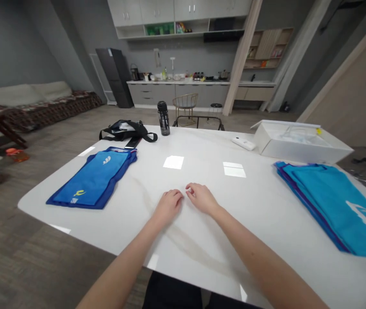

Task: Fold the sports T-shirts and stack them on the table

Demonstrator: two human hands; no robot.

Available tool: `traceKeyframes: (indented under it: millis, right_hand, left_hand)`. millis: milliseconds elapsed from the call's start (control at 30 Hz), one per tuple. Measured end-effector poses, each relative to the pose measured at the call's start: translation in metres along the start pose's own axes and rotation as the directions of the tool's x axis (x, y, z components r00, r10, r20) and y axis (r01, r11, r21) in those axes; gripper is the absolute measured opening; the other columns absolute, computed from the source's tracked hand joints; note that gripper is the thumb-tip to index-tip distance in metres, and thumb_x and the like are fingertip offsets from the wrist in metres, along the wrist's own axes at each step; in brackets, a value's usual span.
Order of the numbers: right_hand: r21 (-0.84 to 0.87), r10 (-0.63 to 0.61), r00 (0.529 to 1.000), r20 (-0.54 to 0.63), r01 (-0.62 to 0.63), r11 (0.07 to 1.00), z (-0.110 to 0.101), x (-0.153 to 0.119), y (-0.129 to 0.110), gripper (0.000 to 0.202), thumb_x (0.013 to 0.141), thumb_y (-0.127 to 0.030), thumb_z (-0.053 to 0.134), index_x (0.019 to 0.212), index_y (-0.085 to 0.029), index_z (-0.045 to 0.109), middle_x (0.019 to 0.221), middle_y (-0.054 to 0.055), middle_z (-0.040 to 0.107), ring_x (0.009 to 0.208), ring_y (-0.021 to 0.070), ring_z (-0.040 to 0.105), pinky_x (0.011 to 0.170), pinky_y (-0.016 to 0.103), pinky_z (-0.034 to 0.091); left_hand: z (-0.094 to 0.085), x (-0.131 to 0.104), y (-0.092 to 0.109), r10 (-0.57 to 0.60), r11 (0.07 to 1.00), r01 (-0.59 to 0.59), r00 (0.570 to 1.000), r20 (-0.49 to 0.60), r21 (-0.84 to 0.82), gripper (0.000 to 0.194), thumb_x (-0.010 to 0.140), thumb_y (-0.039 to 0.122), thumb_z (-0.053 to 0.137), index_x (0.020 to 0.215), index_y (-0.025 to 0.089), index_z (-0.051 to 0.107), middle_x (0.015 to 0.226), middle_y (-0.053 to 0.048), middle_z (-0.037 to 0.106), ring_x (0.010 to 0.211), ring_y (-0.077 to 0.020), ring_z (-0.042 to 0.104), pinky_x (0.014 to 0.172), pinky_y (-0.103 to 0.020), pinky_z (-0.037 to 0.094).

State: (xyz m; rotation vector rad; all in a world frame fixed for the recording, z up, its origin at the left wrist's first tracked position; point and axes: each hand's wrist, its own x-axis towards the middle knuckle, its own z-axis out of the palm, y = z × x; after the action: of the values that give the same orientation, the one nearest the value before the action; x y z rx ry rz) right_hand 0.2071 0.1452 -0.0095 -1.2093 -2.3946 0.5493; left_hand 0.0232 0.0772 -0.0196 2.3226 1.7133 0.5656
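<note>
My left hand [169, 204] rests on the white table [131, 231] near its middle, fingers curled and nothing seen in them. Just to its right, a small gap away, my right hand [201, 197] also lies on the tabletop with bent fingers, the thumb apart from the forefinger and nothing between them. Folded blue garments [97, 176], the top one with white and yellow prints, lie flat on the left side. On the right side is a stack of folded turquoise and dark blue garments [334, 197] with a white print. Neither hand touches the garments.
A black bag [123, 130], a phone [133, 143] and a dark bottle [163, 119] stand or lie along the far left edge. Farther right are a white device [243, 143] and an open white box [302, 143]. A chair [186, 102] is beyond the table.
</note>
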Motion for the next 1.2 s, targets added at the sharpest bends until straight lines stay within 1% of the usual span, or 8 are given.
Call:
traceKeyframes:
  millis: [267, 367, 467, 633, 767, 900, 1033, 1200]
  right_hand:
    - [-0.165, 0.032, 0.999, 0.025, -0.028, 0.986, 0.029, 0.028, -0.007, 0.021, 0.101, -0.025, 0.047, 0.105, -0.021, 0.067, 0.099, 0.006, 0.074, 0.092, 0.0207, 0.066, 0.085, 0.031, 0.041]
    - [-0.144, -0.039, 0.995, 0.087, 0.051, 0.988, 0.044, 0.044, -0.034, 0.021, 0.101, -0.024, 0.047, 0.106, -0.022, 0.067, 0.098, 0.006, 0.074, 0.092, 0.0205, 0.066, 0.085, 0.031, 0.040]
    - [-0.027, -0.136, 0.978, 0.155, 0.142, 0.989, 0.068, 0.080, -0.082, 0.019, 0.100, -0.025, 0.050, 0.107, -0.025, 0.067, 0.100, 0.003, 0.075, 0.091, 0.0192, 0.066, 0.082, 0.029, 0.040]
    - [0.154, -0.232, 0.952, 0.199, 0.204, 0.967, 0.122, 0.145, -0.158, 0.018, 0.097, -0.024, 0.054, 0.107, -0.025, 0.068, 0.099, 0.002, 0.074, 0.091, 0.0183, 0.065, 0.080, 0.028, 0.042]
    - [0.241, -0.277, 0.947, 0.166, 0.233, 0.942, 0.160, 0.175, -0.191, 0.019, 0.095, -0.021, 0.056, 0.110, -0.025, 0.067, 0.098, 0.001, 0.071, 0.088, 0.0180, 0.064, 0.083, 0.029, 0.045]
    - [0.278, -0.303, 0.951, 0.057, 0.276, 0.920, 0.175, 0.187, -0.207, 0.029, 0.096, -0.022, 0.056, 0.123, -0.024, 0.064, 0.109, 0.005, 0.067, 0.095, 0.0192, 0.063, 0.087, 0.031, 0.048]
    - [0.197, -0.388, 0.917, -0.092, 0.399, 0.896, 0.165, 0.188, -0.207, 0.045, 0.093, -0.018, 0.055, 0.138, -0.027, 0.058, 0.127, 0.010, 0.057, 0.113, 0.0235, 0.057, 0.095, 0.035, 0.047]
    - [0.129, -0.409, 0.906, -0.110, 0.421, 0.898, 0.126, 0.169, -0.175, 0.035, 0.088, -0.005, 0.046, 0.108, -0.022, 0.070, 0.112, 0.009, 0.063, 0.107, 0.0251, 0.057, 0.095, 0.038, 0.046]
  left_hand:
    - [-0.056, -0.037, -0.127, -0.226, 0.934, 0.258, 0.963, -0.150, 0.249, 0.031, 0.098, 0.022, 0.041, 0.112, 0.022, 0.069, 0.118, -0.009, 0.071, 0.112, -0.0257, 0.063, 0.097, -0.042, 0.045]
    - [-0.086, -0.040, -0.162, -0.364, 0.820, 0.458, 0.880, -0.305, 0.343, 0.033, 0.099, 0.025, 0.039, 0.115, 0.020, 0.068, 0.119, -0.011, 0.070, 0.110, -0.0284, 0.063, 0.092, -0.043, 0.044]
    - [-0.108, -0.051, -0.188, -0.476, 0.687, 0.640, 0.754, -0.452, 0.345, 0.033, 0.098, 0.029, 0.041, 0.118, 0.020, 0.067, 0.120, -0.012, 0.069, 0.110, -0.0308, 0.061, 0.090, -0.044, 0.043]
    - [-0.119, -0.084, -0.216, -0.611, 0.538, 0.778, 0.626, -0.485, 0.325, 0.032, 0.098, 0.034, 0.046, 0.115, 0.020, 0.068, 0.118, -0.014, 0.068, 0.110, -0.0337, 0.060, 0.089, -0.045, 0.042]
    - [-0.121, -0.100, -0.229, -0.601, 0.563, 0.760, 0.646, -0.471, 0.325, 0.029, 0.100, 0.032, 0.043, 0.099, 0.020, 0.069, 0.105, -0.013, 0.069, 0.106, -0.0315, 0.061, 0.086, -0.043, 0.042]
    - [-0.128, -0.102, -0.225, -0.508, 0.669, 0.701, 0.673, -0.537, 0.245, 0.027, 0.102, 0.029, 0.040, 0.093, 0.020, 0.065, 0.098, -0.010, 0.069, 0.098, -0.0279, 0.062, 0.086, -0.041, 0.042]
    - [-0.130, -0.097, -0.198, -0.315, 0.889, 0.440, 0.788, -0.529, 0.126, 0.021, 0.105, 0.027, 0.039, 0.098, 0.021, 0.059, 0.101, -0.007, 0.067, 0.099, -0.0227, 0.061, 0.091, -0.038, 0.042]
    - [-0.109, -0.080, -0.153, -0.207, 0.970, 0.245, 0.843, -0.496, 0.010, 0.017, 0.105, 0.024, 0.038, 0.101, 0.022, 0.054, 0.099, -0.005, 0.064, 0.098, -0.0202, 0.059, 0.091, -0.037, 0.044]
